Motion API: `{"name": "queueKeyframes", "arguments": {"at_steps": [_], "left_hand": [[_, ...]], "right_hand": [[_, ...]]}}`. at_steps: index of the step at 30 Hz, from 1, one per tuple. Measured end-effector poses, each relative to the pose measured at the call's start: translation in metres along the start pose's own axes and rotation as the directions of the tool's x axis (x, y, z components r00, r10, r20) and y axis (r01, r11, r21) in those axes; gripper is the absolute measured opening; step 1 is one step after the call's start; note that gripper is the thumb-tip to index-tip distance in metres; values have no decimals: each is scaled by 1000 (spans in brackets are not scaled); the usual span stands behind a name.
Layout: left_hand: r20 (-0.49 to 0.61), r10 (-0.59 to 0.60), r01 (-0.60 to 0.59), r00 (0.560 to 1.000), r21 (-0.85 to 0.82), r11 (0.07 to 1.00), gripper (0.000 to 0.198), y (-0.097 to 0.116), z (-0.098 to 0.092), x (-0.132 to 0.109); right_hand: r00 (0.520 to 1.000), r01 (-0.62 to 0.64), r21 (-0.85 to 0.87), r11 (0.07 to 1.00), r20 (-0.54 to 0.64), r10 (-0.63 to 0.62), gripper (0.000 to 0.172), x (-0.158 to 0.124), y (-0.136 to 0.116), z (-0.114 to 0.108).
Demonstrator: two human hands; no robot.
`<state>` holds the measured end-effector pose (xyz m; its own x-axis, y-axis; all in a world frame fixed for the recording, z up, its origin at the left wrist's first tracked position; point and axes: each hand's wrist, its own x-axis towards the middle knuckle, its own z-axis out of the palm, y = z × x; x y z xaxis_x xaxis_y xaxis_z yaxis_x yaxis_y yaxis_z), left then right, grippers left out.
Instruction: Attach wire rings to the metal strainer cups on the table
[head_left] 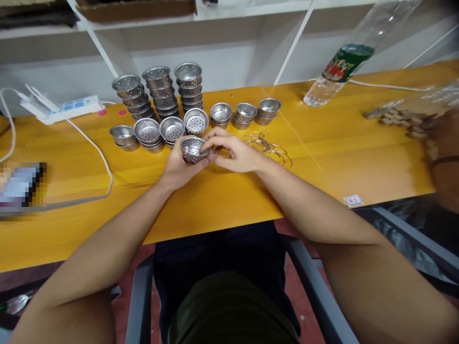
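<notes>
My left hand [178, 166] is wrapped around a small perforated metal strainer basket [191, 149], held tilted just above the yellow table. With fingers over the rim and thumb outside, my right hand [233, 150] pinches the basket's right side. Anything thin between those fingers is too small to make out. Behind my hands, short stacks of the same baskets [172, 129] stand in a row, and taller stacks [157, 88] rise at the back left. Just beyond my right wrist lies a loose pile of curved wire pieces [268, 145].
A plastic bottle [340, 69] stands back right, before the white shelf [222, 52]. A power strip [71, 109] with white cables and a blurred phone [19, 186] lie left. At right, a person's arm [446, 157] is beside small brownish pieces [405, 119] on the table [229, 205].
</notes>
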<state>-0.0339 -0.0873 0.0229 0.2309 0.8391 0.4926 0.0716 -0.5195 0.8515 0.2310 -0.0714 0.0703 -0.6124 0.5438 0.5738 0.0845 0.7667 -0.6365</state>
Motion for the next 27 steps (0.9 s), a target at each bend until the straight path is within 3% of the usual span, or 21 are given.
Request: {"name": "queueKeyframes", "arguments": {"at_steps": [5, 11, 20, 22, 24, 27], "left_hand": [[55, 23, -23, 998, -9, 1000, 102, -1, 1, -2], [15, 1, -1, 1000, 9, 1000, 110, -2, -3, 1], [16, 16, -15, 1000, -68, 998, 103, -7, -2, 0], [50, -23, 27, 998, -77, 997, 108, -3, -2, -1], [85, -74, 81, 994, -80, 993, 108, 1, -3, -3], [139, -127, 135, 982, -53, 989, 88, 9, -6, -5]], "right_hand": [[999, -8, 4, 1000, 44, 8, 27, 2, -8, 1], [997, -8, 54, 999, -80, 12, 42, 4, -5, 9], [997, 71, -65, 995, -31, -73, 31, 4, -7, 8], [990, 86, -123, 989, -102, -98, 38, 4, -6, -7], [958, 29, -211, 977, -275, -87, 46, 4, -3, -33], [802, -135, -257, 957, -596, -47, 51, -1, 6, -87]]}}
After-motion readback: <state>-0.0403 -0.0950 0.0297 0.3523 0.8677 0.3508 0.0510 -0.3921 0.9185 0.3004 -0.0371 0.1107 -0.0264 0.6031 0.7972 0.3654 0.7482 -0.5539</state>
